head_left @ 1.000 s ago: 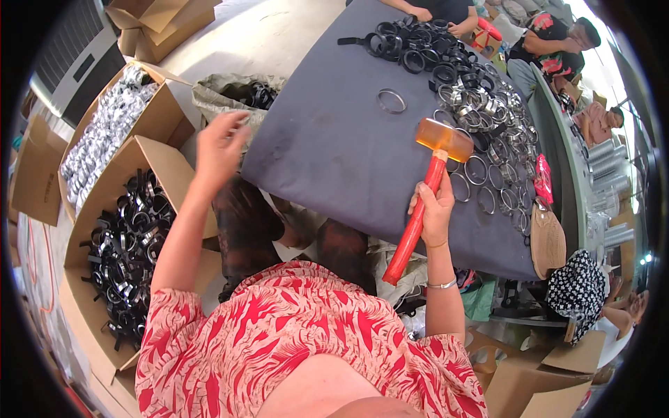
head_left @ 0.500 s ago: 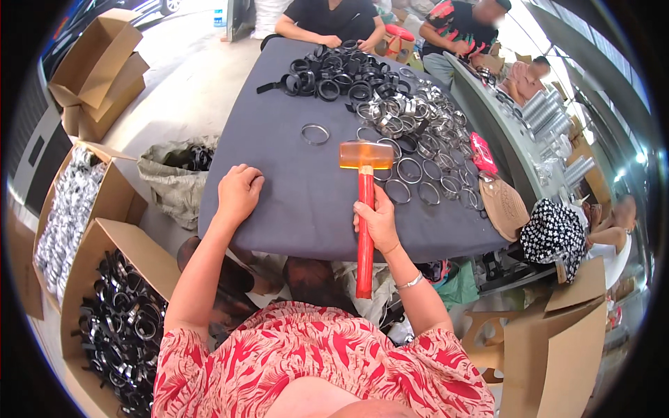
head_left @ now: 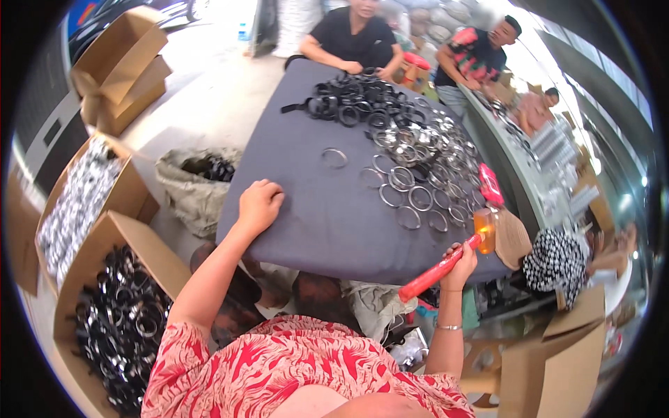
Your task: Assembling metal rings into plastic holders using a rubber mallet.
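Note:
My right hand (head_left: pixel 460 266) grips the red handle of a mallet (head_left: pixel 431 277) near the table's right front corner. Its translucent amber head points away to the right, over the table's edge beside a tan cap-like piece (head_left: pixel 512 238). My left hand (head_left: pixel 261 207) rests on the grey table cover (head_left: pixel 306 230) at the left, its fingers loosely curled in, with nothing seen in them. A single metal ring (head_left: pixel 334 159) lies apart, beyond and right of that hand. More loose metal rings (head_left: pixel 420 198) spread between the hands and the far pile.
Black banded rings (head_left: pixel 359 97) are heaped at the far end, where a person (head_left: pixel 355 35) sits. A pink-red packet (head_left: pixel 490 184) lies at the right edge. Cardboard boxes of rings (head_left: pixel 122 313) and a sack (head_left: pixel 198 191) stand left; another carton (head_left: pixel 557 362) stands right.
The mallet has swung from upright over the table's middle to the right front corner, tilting to the right, in my right hand. My left hand stays on the cover; the whole view has shifted.

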The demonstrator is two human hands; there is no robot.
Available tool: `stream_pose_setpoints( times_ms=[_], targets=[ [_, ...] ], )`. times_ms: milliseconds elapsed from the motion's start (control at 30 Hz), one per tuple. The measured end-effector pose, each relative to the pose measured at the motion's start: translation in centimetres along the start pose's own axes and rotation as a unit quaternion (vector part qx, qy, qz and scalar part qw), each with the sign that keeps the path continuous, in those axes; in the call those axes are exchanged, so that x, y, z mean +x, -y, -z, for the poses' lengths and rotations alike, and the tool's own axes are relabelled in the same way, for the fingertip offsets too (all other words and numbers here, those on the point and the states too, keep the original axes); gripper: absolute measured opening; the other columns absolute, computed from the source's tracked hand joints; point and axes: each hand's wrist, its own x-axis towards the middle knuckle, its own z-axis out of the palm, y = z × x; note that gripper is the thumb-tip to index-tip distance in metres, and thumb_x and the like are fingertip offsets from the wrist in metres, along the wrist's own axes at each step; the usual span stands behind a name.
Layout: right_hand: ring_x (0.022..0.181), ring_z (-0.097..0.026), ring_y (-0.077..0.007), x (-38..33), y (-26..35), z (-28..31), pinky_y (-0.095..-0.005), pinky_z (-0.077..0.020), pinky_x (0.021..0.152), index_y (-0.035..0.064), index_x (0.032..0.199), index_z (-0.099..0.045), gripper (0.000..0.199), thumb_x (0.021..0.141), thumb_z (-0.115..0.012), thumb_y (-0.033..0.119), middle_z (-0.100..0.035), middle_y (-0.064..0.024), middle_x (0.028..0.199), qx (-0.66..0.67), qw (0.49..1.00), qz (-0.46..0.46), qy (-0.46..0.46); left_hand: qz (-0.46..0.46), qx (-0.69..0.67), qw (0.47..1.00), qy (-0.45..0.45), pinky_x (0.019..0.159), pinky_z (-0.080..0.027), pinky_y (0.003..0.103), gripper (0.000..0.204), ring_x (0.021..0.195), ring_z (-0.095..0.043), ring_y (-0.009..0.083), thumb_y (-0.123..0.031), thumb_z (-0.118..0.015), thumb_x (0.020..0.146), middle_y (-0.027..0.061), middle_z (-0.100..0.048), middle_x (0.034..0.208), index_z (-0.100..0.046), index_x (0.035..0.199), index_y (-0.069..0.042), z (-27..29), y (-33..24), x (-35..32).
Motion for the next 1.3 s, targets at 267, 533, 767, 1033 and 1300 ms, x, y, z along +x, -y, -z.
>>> stream_pose_setpoints(
  times_ms=[267, 533, 767, 1033, 1300],
  targets=[
    [0.051, -0.052, -0.0171, 4.5, -1.0, 7.2, -0.0333, -0.0457, 0.048, 0.0028, 0.077, -0.048, 0.018, 0.086, -0.054, 0.017, -0.053, -0.0067, 0.066, -0.118, 0.976, 0.065, -0.168, 0.064, -0.147, 0.976, 0.146, 0.066, -0.049, 0.031, 0.023, 0.070, -0.063, 0.0213, -0.017, -0.066, 0.078, 0.0128, -0.065, 0.076, -0.064, 0.094, -0.001, 1.0, -1.7, 2.4],
    [0.045, -0.055, -0.0172, 6.7, 0.0, 7.4, -0.0300, -0.0430, 0.034, 0.0007, 0.078, -0.053, 0.030, 0.086, -0.058, 0.029, -0.057, -0.0083, 0.067, -0.367, 0.922, -0.021, -0.120, -0.088, -0.512, 0.848, 0.105, 0.068, -0.045, 0.023, 0.020, 0.077, -0.056, 0.0093, -0.006, -0.064, 0.083, 0.0031, -0.061, 0.084, -0.062, 0.100, 0.004, 12.5, -16.2, 4.5],
    [0.036, -0.051, -0.0173, 5.2, 2.1, 6.2, -0.0286, -0.0380, 0.029, 0.0063, 0.085, -0.050, 0.030, 0.088, -0.055, 0.036, -0.054, -0.0082, 0.055, -0.468, 0.874, -0.129, -0.016, -0.415, -0.459, 0.784, 0.053, 0.053, -0.047, 0.027, 0.030, 0.061, -0.060, 0.0197, -0.030, -0.065, 0.084, 0.0126, -0.062, 0.074, -0.065, 0.080, 0.000, 17.2, -20.3, 4.6],
    [0.079, -0.060, -0.0386, 2.4, 1.8, 3.7, -0.0462, -0.0450, 0.071, -0.0019, 0.092, -0.056, 0.034, 0.086, -0.059, 0.031, -0.061, -0.0218, 0.080, -0.634, 0.734, 0.212, -0.121, -0.496, -0.467, 0.716, 0.152, 0.059, -0.051, 0.026, 0.025, 0.071, -0.062, 0.0236, -0.023, -0.074, 0.078, 0.0156, -0.063, 0.088, -0.070, 0.088, -0.001, 19.3, -21.1, 5.8],
    [0.053, -0.053, -0.0200, 0.5, 0.4, -3.7, -0.0340, -0.0421, 0.051, 0.0000, 0.094, -0.057, 0.020, 0.085, -0.062, 0.016, -0.055, -0.0095, 0.061, -0.507, 0.813, 0.278, 0.071, -0.535, -0.392, 0.725, 0.185, 0.059, -0.051, 0.026, 0.024, 0.073, -0.062, 0.0228, -0.025, -0.074, 0.078, 0.0149, -0.063, 0.090, -0.070, 0.086, -0.002, 22.7, -21.9, 7.2]
  ],
)
